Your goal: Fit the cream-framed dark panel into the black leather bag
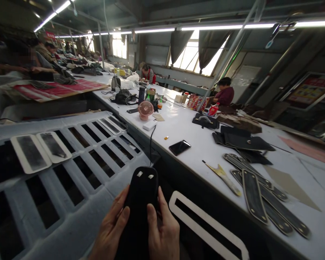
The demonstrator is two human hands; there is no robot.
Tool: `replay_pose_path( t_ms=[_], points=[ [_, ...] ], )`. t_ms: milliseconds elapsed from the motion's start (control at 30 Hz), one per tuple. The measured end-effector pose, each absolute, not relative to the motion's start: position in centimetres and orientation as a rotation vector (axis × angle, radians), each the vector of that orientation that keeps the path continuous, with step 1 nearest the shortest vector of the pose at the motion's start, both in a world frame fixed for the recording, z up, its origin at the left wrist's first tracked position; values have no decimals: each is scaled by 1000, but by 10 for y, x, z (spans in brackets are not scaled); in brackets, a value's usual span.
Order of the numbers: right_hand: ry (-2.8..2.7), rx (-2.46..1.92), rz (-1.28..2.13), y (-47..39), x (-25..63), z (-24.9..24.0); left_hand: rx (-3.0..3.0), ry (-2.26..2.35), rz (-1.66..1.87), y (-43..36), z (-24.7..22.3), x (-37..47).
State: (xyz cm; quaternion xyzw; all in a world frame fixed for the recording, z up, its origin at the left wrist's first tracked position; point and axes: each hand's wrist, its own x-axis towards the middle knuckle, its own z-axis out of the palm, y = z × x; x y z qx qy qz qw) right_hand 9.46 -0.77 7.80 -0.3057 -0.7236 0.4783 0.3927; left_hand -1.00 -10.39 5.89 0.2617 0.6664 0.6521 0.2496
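A long black piece [140, 213] with a rounded top end and two small pale metal pieces near that end is held between both hands. My left hand [112, 225] grips its left edge, thumb on the face. On the opposite edge my right hand [164, 227] holds it the same way, thumb on the front and fingers at the side. The lower part runs out of the picture. Right of my right hand lies a white elongated frame [208, 225] with a long slot.
A pale slotted rack [97, 191] spreads at the left, with white-edged panels [29, 153] on it. The white table [178, 119] bears a phone [180, 147], a pink fan [145, 109], a yellowed tool [222, 177] and dark straps [254, 195]. People sit farther back.
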Motion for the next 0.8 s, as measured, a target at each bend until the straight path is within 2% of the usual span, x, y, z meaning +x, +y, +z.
replay_pose_path(
  t_ms=[233, 600, 800],
  points=[
    [-1752, -858, 1159, -3, 95, 87, 761, 1817, 1806, -91, 68, 1],
    [-1718, -916, 1465, 17, 95, 106, 772, 1924, 1862, -80, 70, -4],
    [-1954, -854, 1201, 29, 86, 102, 842, 1889, 1829, -67, 88, -11]
  ],
)
